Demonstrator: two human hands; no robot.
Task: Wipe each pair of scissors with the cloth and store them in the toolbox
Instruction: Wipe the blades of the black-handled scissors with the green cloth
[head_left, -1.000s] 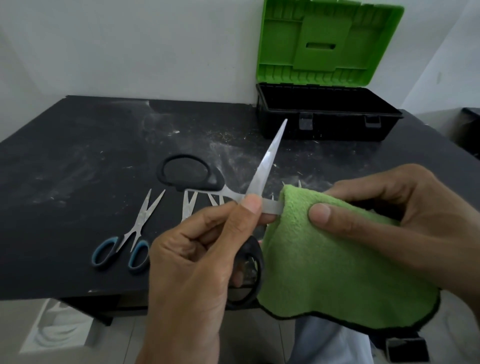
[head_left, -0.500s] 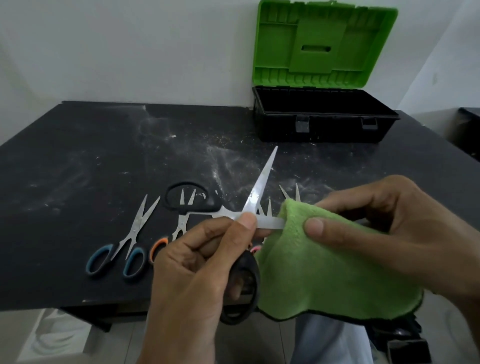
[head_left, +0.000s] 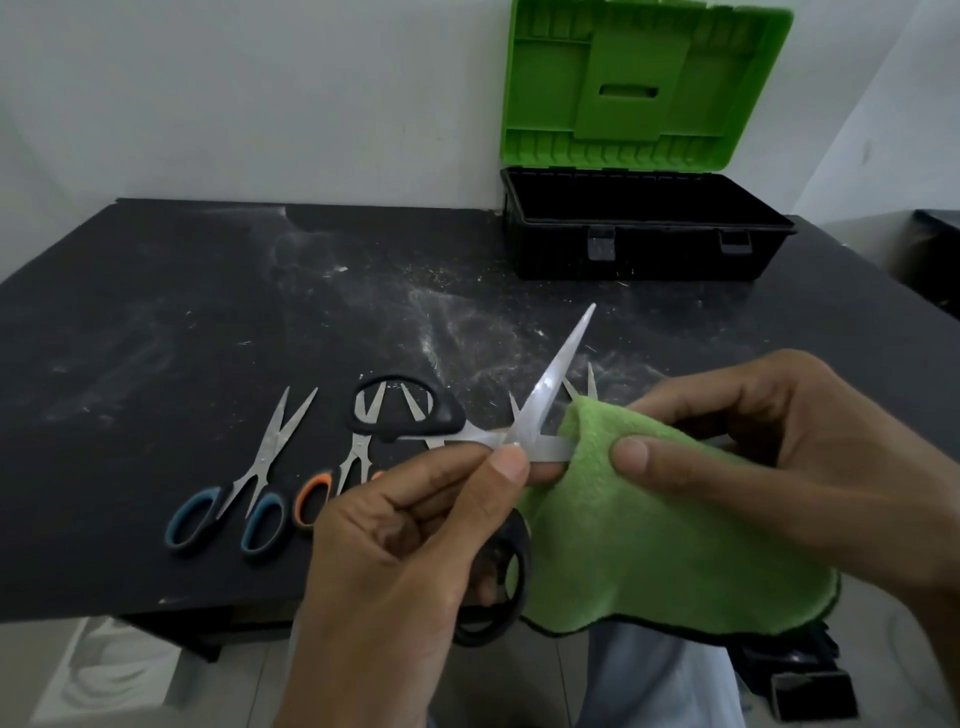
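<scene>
The black-handled scissors (head_left: 550, 379) have drawn back from the toolbox (head_left: 644, 249), dull grey blades spread wide, left hand (head_left: 395, 561) pinching their pivot, right hand (head_left: 779, 457) pinching the green cloth (head_left: 649, 545) round one blade.

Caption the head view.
Left hand holds black-handled scissors open; right hand pinches one blade in the green cloth, toolbox open behind.

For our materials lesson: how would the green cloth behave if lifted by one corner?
Probably floppy: the green cloth folds over one blade of the scissors and sags below the right hand. Likely light, as a thumb-and-finger pinch carries it. Its fuzzy pile probably resists slipping.
</scene>
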